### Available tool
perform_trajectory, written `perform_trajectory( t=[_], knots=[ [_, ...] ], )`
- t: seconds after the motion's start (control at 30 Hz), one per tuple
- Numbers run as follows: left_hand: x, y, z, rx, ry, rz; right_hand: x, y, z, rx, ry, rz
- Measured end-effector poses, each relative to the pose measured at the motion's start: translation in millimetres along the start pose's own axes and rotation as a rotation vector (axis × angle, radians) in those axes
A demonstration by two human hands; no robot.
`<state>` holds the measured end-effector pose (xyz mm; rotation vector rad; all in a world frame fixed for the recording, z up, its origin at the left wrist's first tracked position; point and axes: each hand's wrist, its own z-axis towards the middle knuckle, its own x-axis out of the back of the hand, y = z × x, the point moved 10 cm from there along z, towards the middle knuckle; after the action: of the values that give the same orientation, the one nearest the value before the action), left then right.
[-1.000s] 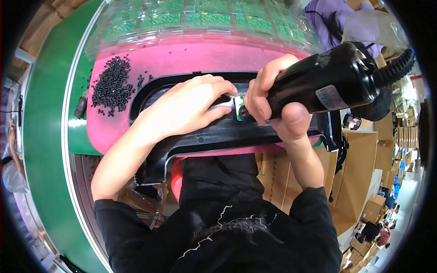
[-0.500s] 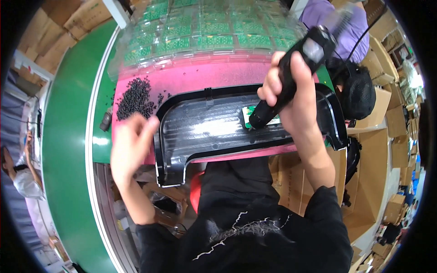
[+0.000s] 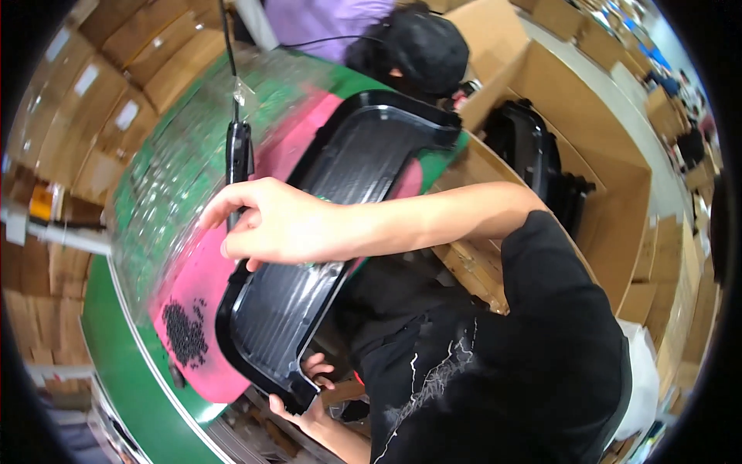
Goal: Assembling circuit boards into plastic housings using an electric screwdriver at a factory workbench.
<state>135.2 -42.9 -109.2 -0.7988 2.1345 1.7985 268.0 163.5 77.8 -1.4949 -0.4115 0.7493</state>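
Observation:
A large black plastic panel [image 3: 340,178] lies tilted across a pink mat [image 3: 197,286]. My left hand [image 3: 305,387] grips the panel's near corner from below, partly hidden under it. My right hand [image 3: 278,224] reaches across the panel to its left side. Its fingers are closed around the lower end of a slim black electric screwdriver [image 3: 237,155], which hangs upright from a cable. The tool's tip is hidden behind my hand.
A heap of small black screws [image 3: 184,334] lies on the pink mat by the panel. A clear tray of green parts [image 3: 170,178] covers the green conveyor [image 3: 116,332]. An open cardboard box [image 3: 610,155] on the right holds more black panels [image 3: 533,147]. A person in purple [image 3: 417,46] works opposite.
My right hand carried the screwdriver from the panel's right side over to its left. My left hand dropped from the panel's left edge to its near corner. My head has turned, so the view is rotated.

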Motion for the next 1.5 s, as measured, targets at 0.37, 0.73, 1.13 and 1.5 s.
perform_trajectory(
  t=[0.37,0.73,1.13,1.5],
  knots=[
    [102,100,-107,-0.843,0.246,-0.389,393,-123,-278,0.692,1.588,-1.018],
    [121,178,-197,-1.170,0.731,-0.272,633,246,-380,-0.693,1.005,-1.396],
    [256,181,-234,-1.178,0.994,-0.497,573,246,-155,-0.294,0.684,-1.112],
    [172,213,-94,-0.601,0.717,0.061,609,204,-218,-0.165,0.752,-0.859]
  ],
)
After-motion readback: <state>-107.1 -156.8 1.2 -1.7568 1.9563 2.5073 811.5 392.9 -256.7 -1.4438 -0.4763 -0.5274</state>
